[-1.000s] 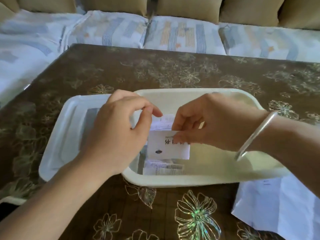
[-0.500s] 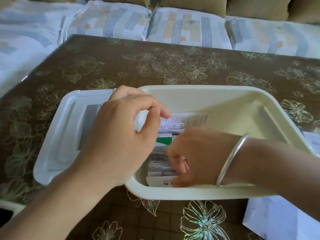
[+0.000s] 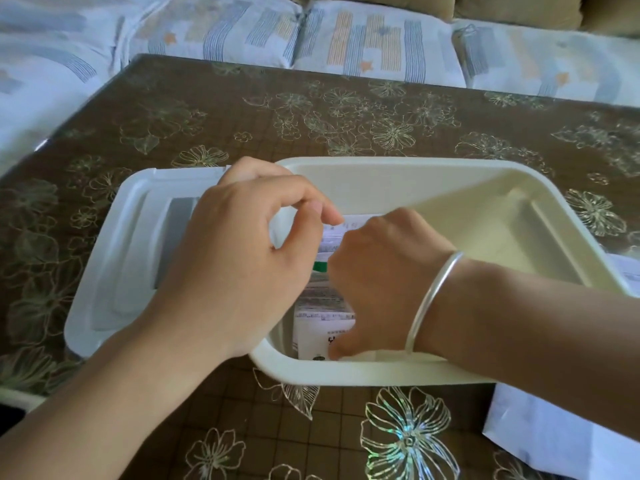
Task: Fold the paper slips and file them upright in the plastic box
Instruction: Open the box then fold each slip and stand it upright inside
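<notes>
Filing: a person's right hand [image 3: 381, 271] reaches down into the near left corner of a cream plastic box [image 3: 415, 165], fingers pointing downward against the front slip [image 3: 311, 346].
Right hand: bent at the wrist with the knuckles uppermost. The fingertips are hidden behind the hand and the box's near rim, so it cannot be told whether they pinch the slip or only press on it.
Left hand [image 3: 242, 265]: held over the left wall of the box with the fingers curled. The forefinger tip is at the top edge of the rearmost slip and the thumb is close beneath it. Whether any paper lies between them cannot be told.
Paper slips [image 3: 325, 303]: folded and printed, standing upright in a packed row along the box's left end, one of them showing a green band.
Lid [image 3: 104, 271]: white, lying flat on the table just left of the box, its right edge covered by the left hand.
Bangle [image 3: 433, 299]: thin and silver-coloured, worn on the right wrist above the box's near rim.
Table [image 3: 311, 116]: covered in brown cloth with gold flower outlines.
Loose sheets [image 3: 540, 441]: white paper at the near right, beside the box and partly under the right forearm.
Background: cushions [image 3: 363, 39] in pale striped fabric along the table's far edge.
</notes>
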The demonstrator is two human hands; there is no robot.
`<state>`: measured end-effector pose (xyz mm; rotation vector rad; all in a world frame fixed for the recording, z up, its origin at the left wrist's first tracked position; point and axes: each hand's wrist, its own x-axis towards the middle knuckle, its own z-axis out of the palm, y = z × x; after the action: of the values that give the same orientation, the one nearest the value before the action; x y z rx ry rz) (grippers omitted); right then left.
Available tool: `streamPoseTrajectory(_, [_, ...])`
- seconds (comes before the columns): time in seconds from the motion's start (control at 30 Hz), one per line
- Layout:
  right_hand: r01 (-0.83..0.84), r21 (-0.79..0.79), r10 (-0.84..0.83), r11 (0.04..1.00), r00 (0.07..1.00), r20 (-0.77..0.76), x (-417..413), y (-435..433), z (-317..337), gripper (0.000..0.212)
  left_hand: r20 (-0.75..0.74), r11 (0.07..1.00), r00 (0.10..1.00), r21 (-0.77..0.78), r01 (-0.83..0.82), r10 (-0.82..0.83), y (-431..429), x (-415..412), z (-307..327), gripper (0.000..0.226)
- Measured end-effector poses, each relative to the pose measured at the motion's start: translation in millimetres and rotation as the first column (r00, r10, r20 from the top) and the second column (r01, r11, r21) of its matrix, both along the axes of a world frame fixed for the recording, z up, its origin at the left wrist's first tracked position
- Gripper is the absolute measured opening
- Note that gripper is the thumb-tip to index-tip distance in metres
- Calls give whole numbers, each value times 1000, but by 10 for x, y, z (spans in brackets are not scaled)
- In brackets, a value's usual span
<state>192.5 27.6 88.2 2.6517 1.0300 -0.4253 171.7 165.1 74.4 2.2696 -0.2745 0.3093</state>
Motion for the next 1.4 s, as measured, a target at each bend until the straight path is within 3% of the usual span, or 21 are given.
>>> streamPoseTrajectory(0.07, [-4,-29,5,1000,999,37,4,8,4,41,0,1000,1000,3,-1,1,8,2,-6,25])
streamPoseTrajectory(0.23, [-48,-86,51,995,998,31,26,41,-59,11,-3,1000,1000,8,-12,12,14,14,-16,26])
streamPoseTrajectory(0.37, [-223,-74,231,972,963,136,-2,40,-30,46,-10,1000,1000,8,-14,14,7,22,-12,27])
streamPoseTrajectory(0.57, [-207,-79,220,975,948,231,44,2,-20,46,-10,1000,1000,16,-19,19,10,27,-12,27])
streamPoseTrajectory(0.67, [-161,-103,179,982,963,202,57,-24,-9,57,-15,1000,1000,19,-17,17,10,29,-12,28])
streamPoseTrajectory(0.97, [-68,-57,72,996,995,72,61,-89,-1,57,1,999,1000,38,-16,16,15,39,-16,27])
streamPoseTrajectory(1.23, [29,103,-20,994,996,-82,84,-139,30,48,1,999,1000,44,-11,11,13,47,-17,28])
streamPoseTrajectory(1.4, [150,296,-126,943,987,-101,101,-182,52,47,52,997,999,75,-13,9,18,48,-25,26])
